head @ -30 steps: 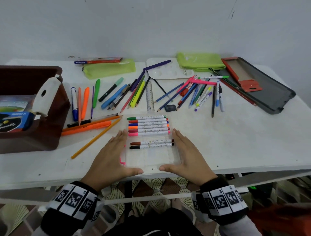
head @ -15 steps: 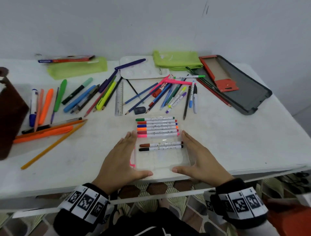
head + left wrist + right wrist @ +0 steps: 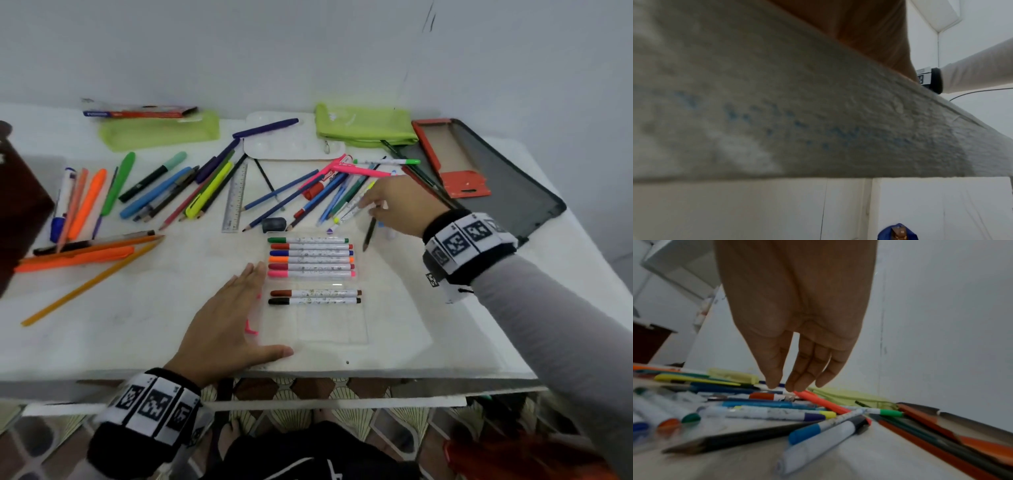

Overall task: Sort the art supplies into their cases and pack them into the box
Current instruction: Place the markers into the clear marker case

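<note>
sleeves (image 3: 548, 308): grey | wristbands (image 3: 469, 240): black, white coded markers

The clear marker case (image 3: 329, 329) holds 8 white-barrelled markers (image 3: 310, 260) with faint printed patterns, capped from 12 o'clock down in green, red, blue, orange, dark red, pink, then brown and black; a pink tab (image 3: 251, 328) shows at its 9 o'clock edge; at 10 o'clock lie orange pencils (image 3: 73, 257) and a yellow pencil (image 3: 92, 281); at 12 o'clock sit 2 lime-green pouches (image 3: 364, 125); at 2 o'clock, a dark grey case (image 3: 507, 178) with an orange-red insert (image 3: 455, 171); both wristbands (image 3: 467, 240) are black with black-and-white square codes; the table (image 3: 137, 329) is white.
</note>
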